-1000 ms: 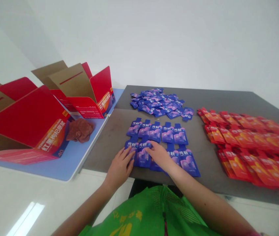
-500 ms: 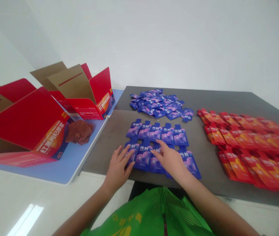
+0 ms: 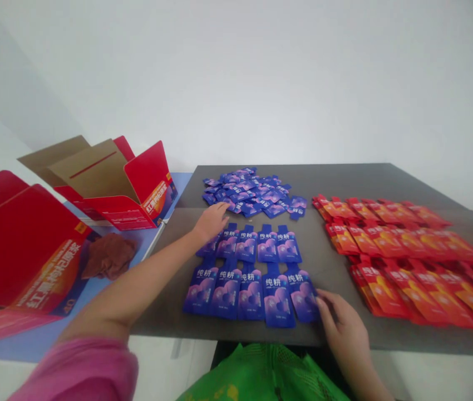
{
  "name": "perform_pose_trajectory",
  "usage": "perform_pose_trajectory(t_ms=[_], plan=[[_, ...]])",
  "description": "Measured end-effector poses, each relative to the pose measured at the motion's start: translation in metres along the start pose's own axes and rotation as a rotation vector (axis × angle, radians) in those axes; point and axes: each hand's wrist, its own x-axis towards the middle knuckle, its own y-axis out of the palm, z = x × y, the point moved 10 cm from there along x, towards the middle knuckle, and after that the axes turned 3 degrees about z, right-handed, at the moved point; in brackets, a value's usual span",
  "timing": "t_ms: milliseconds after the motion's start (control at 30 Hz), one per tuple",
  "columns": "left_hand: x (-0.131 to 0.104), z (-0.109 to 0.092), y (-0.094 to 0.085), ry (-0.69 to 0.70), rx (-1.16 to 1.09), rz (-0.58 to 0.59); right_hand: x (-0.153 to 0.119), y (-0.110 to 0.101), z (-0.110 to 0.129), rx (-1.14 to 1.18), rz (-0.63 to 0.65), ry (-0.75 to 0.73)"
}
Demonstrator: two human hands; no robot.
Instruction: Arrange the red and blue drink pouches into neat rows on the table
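My left hand [image 3: 212, 221] is stretched out to the near left edge of a loose pile of blue spouted pouches [image 3: 257, 192]. Its fingers look extended, with nothing visible in them, though their tips partly merge with the pile. Below that arm, blue pouches lie face up in two overlapping rows, a back row [image 3: 247, 245] and a front row [image 3: 226, 289]. My right hand [image 3: 343, 323] is at the right end of the front row. Thumb and index finger come together on the edge of the slightly tilted last blue pouch [image 3: 302, 295].
Red-orange pouches [image 3: 403, 239] stand stacked in three rows on the right of the dark table [image 3: 345, 178]. Open red cartons [image 3: 107, 209] and a crumpled brown cloth [image 3: 109, 256] rest on a lower blue surface to the left.
My left hand has moved from the front row up to the pile. My right hand has shifted to the right end of the front row. The view has turned slightly right.
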Motion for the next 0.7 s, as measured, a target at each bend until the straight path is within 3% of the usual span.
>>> perform_pose_trajectory(t_ms=[67, 167, 367, 500, 700], plan=[[0.033, -0.006, 0.019, 0.089, 0.072, 0.058, -0.002, -0.005, -0.004, 0.002, -0.054, -0.004], [0.061, -0.022, 0.039, 0.217, 0.113, 0.109, -0.003, -0.009, 0.002, -0.004, -0.115, -0.045], [0.072, -0.033, 0.062, 0.355, 0.179, 0.159, -0.009, -0.009, 0.035, -0.093, -0.174, -0.271], [0.074, -0.023, 0.059, 0.315, 0.213, 0.127, -0.013, -0.012, 0.043, -0.102, -0.192, -0.319], [0.079, -0.003, 0.033, 0.183, 0.232, 0.059, -0.013, -0.012, 0.047, -0.123, -0.194, -0.344]])
